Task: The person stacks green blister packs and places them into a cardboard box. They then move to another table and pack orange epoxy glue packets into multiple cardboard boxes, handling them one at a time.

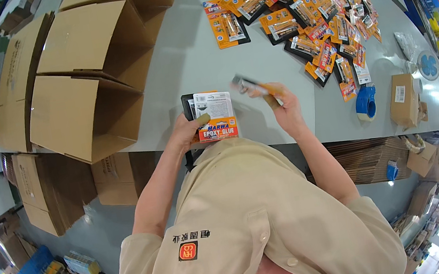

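Observation:
My left hand (188,130) grips a small stack of carded epoxy glue packs (215,113) at the table's near edge, one showing its white printed back and another its orange front. To the right of that stack, my right hand (279,103) holds a single glue pack (252,85), blurred and tilted above the table. The thumb of each hand has a yellowish covering. A large loose pile of orange glue packs (295,15) spreads over the far right part of the grey table (259,60), with one pack (229,28) at its left side.
Open cardboard boxes (67,114) stand in a row on the left. A blue tape dispenser or roll (366,103), a small carton (403,101) and a clear plastic bag (406,45) lie on the right. Flattened cardboard (367,160) is stacked beneath the table.

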`<state>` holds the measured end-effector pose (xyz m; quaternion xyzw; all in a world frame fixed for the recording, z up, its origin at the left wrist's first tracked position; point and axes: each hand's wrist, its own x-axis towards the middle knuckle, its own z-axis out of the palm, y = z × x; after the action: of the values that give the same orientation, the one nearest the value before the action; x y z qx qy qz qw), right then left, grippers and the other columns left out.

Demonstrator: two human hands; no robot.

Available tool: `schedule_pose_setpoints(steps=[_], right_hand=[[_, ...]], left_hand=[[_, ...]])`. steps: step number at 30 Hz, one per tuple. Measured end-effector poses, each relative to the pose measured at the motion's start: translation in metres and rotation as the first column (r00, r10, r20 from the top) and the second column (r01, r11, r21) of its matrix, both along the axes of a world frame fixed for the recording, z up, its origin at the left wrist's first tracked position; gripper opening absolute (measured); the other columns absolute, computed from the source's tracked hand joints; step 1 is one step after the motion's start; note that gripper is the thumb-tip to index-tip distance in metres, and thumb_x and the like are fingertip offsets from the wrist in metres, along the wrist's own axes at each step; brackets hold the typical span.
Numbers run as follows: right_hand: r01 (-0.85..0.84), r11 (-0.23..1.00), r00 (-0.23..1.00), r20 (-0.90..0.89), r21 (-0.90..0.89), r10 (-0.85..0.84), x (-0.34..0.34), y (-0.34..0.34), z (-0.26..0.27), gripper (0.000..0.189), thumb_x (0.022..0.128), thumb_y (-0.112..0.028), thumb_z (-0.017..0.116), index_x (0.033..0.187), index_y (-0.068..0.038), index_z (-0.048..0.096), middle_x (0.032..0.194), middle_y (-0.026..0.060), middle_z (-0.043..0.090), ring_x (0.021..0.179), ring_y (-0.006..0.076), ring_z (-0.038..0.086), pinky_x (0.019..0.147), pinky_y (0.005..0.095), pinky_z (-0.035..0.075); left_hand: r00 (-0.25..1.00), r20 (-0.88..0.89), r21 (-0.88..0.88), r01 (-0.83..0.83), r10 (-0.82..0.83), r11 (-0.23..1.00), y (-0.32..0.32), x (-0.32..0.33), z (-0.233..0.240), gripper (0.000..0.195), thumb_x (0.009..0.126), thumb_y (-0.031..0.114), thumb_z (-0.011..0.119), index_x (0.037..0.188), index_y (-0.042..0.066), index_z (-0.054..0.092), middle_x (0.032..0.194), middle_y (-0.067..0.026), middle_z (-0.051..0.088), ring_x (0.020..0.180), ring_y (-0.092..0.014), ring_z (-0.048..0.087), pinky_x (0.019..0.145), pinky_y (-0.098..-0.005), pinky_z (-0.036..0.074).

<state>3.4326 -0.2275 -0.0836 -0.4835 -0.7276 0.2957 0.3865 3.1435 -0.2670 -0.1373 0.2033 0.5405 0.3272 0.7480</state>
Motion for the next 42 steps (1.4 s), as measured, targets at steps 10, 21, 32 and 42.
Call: schedule_pose_setpoints(steps=[10,21,32,42], right_hand=[[-0.064,0.243,0.567,0.165,-0.968,0.807,-0.057,0.073,-0.009,0.046,0.089,-0.038,0.071,0.1,0.007,0.068,0.085,0.0158,0.072,0.08,0.0269,0.072,0.075,0.0383,0.059],[-0.26,0.944,0.578,0.75,-0.205,0.322,-0.066,0.133,-0.064,0.064,0.078,-0.036,0.079,0.127,-0.001,0.057,0.141,0.0173,0.05,0.127,0.0398,0.048,0.104,0.0454,0.046],[0.328,0.812,0.635,0.749,-0.484,0.19,-0.063,0.054,-0.027,0.084,0.076,-0.045,0.081,0.139,0.0,0.047,0.15,0.0223,0.037,0.135,0.0392,0.041,0.106,0.0488,0.044],[0.167,0.938,0.452,0.869,-0.303,0.201,-0.104,0.055,-0.072,0.067,0.085,-0.02,0.07,0.142,0.002,0.044,0.15,0.0278,0.035,0.136,0.0483,0.039,0.101,0.0621,0.044]], left_hand=[[0.972,-0.232,0.118,0.075,-0.046,0.99,-0.007,0.027,0.016,0.041,0.081,0.021,0.081,0.111,0.003,0.059,0.094,-0.0033,0.067,0.077,-0.011,0.063,0.068,-0.0288,0.054],[0.767,-0.136,0.097,-0.62,0.627,0.779,-0.049,0.011,0.007,0.04,0.086,0.011,0.077,0.119,-0.002,0.059,0.104,-0.0074,0.069,0.089,-0.013,0.066,0.079,-0.0324,0.057],[0.903,-0.142,0.169,-0.382,0.406,0.908,-0.045,-0.021,-0.002,0.038,0.09,0.018,0.074,0.121,0.001,0.06,0.108,-0.0063,0.069,0.095,-0.014,0.067,0.082,-0.031,0.055],[0.881,-0.137,0.182,-0.428,0.454,0.885,-0.06,-0.036,-0.01,0.051,0.09,0.015,0.074,0.135,0.002,0.052,0.123,-0.0077,0.064,0.108,-0.017,0.065,0.091,-0.0335,0.054]])
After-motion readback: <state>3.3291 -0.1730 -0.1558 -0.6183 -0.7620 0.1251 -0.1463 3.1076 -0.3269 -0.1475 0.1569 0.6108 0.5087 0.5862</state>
